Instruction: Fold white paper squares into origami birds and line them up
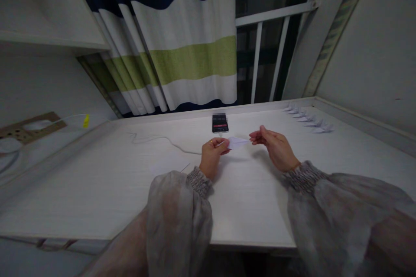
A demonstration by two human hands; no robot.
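Pinched in my left hand (213, 151) is a small piece of folded white paper (238, 142), long and narrow, its pointed end toward the right. The paper is held a little above the white table (247, 207). My right hand (274, 146) is just right of that point, fingers apart and slightly bent, with nothing visible in them. Its fingertips come very close to the paper's tip; whether they touch I cannot tell. Several folded white paper pieces (310, 120) with pointed parts stand in a row at the back right of the table.
A phone (220, 123) with a lit screen lies at the table's back middle. A white cable (172, 143) runs across the left part. Left of my wrist is what looks like a white sheet (165, 163). A striped curtain (195, 60) hangs behind, and sockets (35, 127) are at the left wall.
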